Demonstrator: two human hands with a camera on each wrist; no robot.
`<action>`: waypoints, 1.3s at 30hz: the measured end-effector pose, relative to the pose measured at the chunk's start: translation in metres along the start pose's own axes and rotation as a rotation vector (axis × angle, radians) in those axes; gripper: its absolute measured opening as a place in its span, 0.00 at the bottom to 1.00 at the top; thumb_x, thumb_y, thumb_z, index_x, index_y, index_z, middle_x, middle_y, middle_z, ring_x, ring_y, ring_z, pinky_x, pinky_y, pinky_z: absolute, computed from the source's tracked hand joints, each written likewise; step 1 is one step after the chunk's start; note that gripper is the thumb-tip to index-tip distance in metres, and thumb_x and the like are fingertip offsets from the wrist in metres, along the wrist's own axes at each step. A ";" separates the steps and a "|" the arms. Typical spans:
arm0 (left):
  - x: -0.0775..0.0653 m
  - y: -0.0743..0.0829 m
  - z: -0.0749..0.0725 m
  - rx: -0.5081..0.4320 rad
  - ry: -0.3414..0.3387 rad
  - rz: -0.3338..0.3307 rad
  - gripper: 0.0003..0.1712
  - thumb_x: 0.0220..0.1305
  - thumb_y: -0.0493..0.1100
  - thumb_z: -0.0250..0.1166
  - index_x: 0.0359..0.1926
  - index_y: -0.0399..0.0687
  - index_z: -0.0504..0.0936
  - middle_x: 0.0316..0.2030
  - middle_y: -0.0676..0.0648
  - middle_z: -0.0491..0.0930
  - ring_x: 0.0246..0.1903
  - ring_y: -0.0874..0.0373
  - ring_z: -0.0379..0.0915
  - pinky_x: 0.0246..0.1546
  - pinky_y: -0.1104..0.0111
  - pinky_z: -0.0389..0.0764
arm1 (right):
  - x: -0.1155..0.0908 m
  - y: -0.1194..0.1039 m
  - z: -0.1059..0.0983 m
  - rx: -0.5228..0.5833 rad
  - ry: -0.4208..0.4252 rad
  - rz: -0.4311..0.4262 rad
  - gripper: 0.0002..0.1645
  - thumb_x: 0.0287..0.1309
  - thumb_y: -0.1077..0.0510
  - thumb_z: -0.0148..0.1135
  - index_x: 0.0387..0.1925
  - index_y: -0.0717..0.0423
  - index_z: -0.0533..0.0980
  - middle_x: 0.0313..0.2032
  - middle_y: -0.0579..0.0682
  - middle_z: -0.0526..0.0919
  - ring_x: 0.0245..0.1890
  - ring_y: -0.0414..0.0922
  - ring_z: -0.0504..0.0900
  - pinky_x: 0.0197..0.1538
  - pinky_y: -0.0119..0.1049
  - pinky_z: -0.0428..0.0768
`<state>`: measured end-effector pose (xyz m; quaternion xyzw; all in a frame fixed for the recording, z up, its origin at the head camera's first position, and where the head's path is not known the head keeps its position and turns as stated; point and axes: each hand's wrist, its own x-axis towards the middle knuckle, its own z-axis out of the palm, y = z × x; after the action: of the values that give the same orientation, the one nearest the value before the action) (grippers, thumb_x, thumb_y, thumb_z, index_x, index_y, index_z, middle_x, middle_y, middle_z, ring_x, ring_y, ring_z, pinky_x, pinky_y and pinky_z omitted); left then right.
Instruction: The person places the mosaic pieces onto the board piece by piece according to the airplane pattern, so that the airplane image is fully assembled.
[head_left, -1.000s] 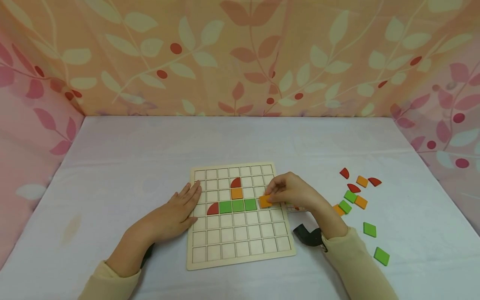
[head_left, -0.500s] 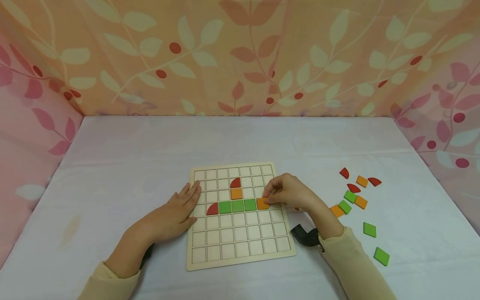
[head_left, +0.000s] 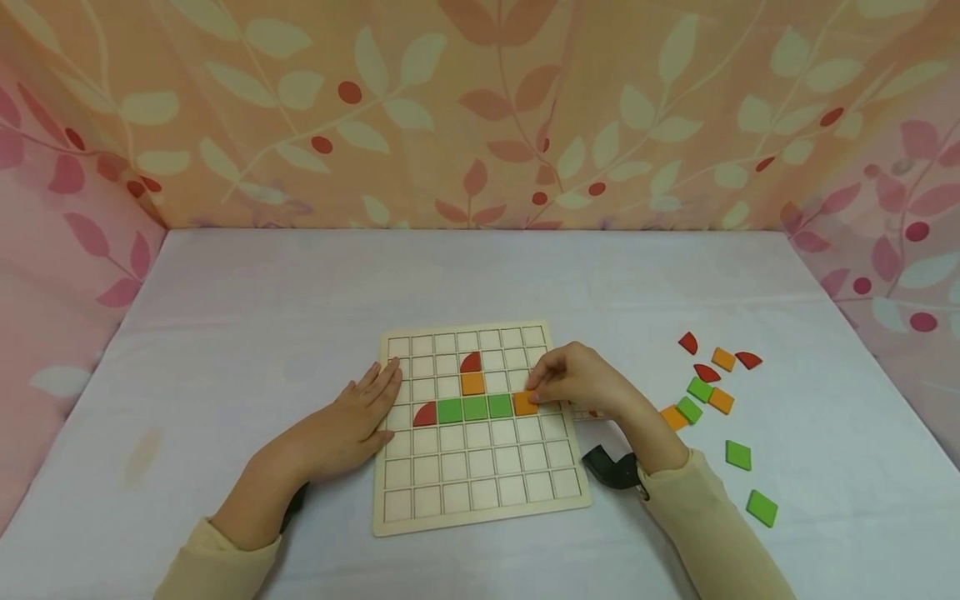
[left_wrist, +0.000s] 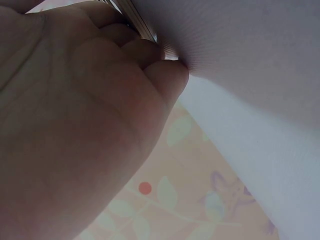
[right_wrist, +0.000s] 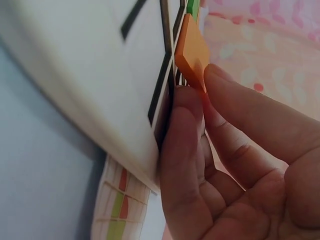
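A wooden grid board [head_left: 480, 467] lies on the white cloth. My left hand [head_left: 341, 433] rests with straight fingers on its left edge; the left wrist view shows its palm side [left_wrist: 85, 115] close up. With thumb and fingers, my right hand [head_left: 581, 382] pinches an orange square tile [head_left: 526, 403] by its near edge, in line with three green square tiles [head_left: 475, 408]. The right wrist view shows that orange tile [right_wrist: 192, 50] slightly tilted against the board. A red quarter-round tile [head_left: 425, 414] ends the row at left. Above the row sit another orange tile [head_left: 472, 383] and a red one [head_left: 470, 362].
Loose green tiles [head_left: 738, 456], orange tiles [head_left: 721, 400] and red quarter-round tiles [head_left: 748, 360] are scattered to the right. A printed pattern card [right_wrist: 120, 205] is partly under the board's right side. A floral curtain [head_left: 480, 117] stands behind the table.
My right hand has moved slightly left with the orange tile, bringing it up to the end of the green row. The left hand has stayed on the board's edge.
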<state>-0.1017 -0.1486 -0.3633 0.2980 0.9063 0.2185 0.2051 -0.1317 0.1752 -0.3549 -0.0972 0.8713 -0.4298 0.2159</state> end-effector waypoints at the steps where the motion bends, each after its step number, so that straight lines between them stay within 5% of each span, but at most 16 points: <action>1: 0.000 0.000 0.000 -0.002 -0.002 0.001 0.40 0.70 0.42 0.53 0.72 0.34 0.42 0.73 0.40 0.34 0.71 0.41 0.29 0.65 0.42 0.44 | 0.000 0.000 0.000 0.002 0.001 0.003 0.03 0.48 0.65 0.70 0.28 0.60 0.82 0.26 0.47 0.83 0.30 0.45 0.75 0.32 0.35 0.75; 17: -0.002 -0.002 0.002 0.002 0.009 -0.001 0.40 0.69 0.42 0.53 0.72 0.34 0.43 0.73 0.39 0.35 0.71 0.41 0.29 0.65 0.42 0.45 | -0.003 0.005 -0.009 0.054 0.012 0.008 0.05 0.49 0.64 0.69 0.30 0.61 0.82 0.28 0.49 0.83 0.29 0.44 0.77 0.32 0.35 0.76; 28: -0.002 -0.002 0.003 0.006 0.014 0.005 0.40 0.69 0.42 0.54 0.72 0.34 0.43 0.73 0.40 0.35 0.71 0.41 0.30 0.65 0.42 0.45 | -0.030 0.032 -0.051 0.102 0.161 0.023 0.12 0.52 0.61 0.68 0.36 0.66 0.80 0.29 0.55 0.83 0.29 0.48 0.79 0.35 0.37 0.79; 39: -0.001 -0.002 0.003 0.008 0.017 0.007 0.39 0.69 0.43 0.53 0.72 0.34 0.44 0.73 0.40 0.35 0.71 0.42 0.30 0.65 0.42 0.45 | -0.060 0.057 -0.092 0.074 0.291 0.089 0.20 0.54 0.57 0.68 0.42 0.70 0.77 0.31 0.44 0.84 0.35 0.40 0.77 0.39 0.31 0.75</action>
<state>-0.1003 -0.1496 -0.3668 0.2999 0.9079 0.2183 0.1954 -0.1198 0.2965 -0.3329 0.0129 0.8804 -0.4613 0.1096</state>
